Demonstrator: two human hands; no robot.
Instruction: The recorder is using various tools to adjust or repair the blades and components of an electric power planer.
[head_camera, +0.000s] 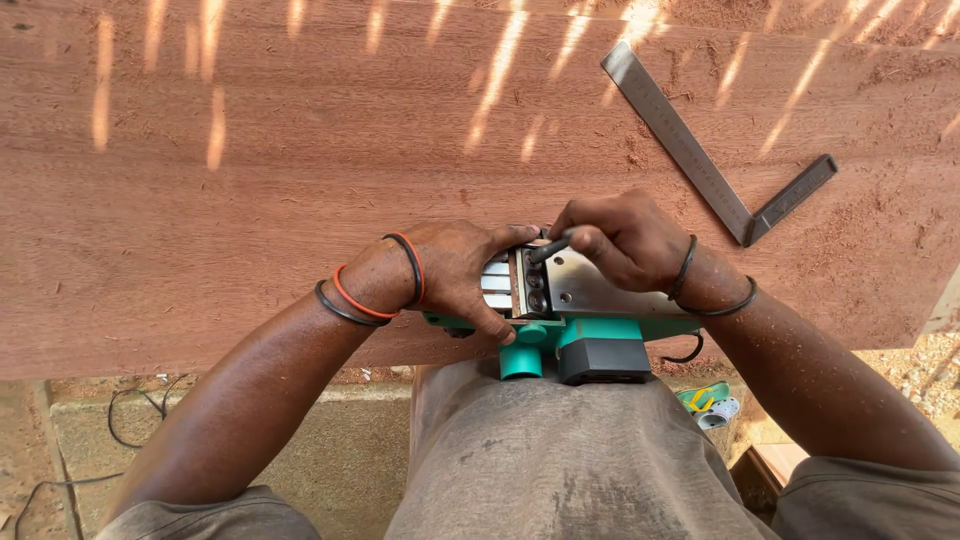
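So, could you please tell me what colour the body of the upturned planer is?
The planer's body is teal green with a black block, seen in the head view.

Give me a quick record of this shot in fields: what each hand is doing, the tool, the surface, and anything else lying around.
left hand: grips the front of the upturned planer, thumb by the blade drum
right hand: holds a small dark tool, its tip at the drum
electric planer: green body, metal sole facing up, resting at the plank's near edge
wood plank: wide, reddish, dusted with sawdust
try square: metal, lying flat on the plank, upper right
wrists: dark and orange bands on both
ground: cable at lower left
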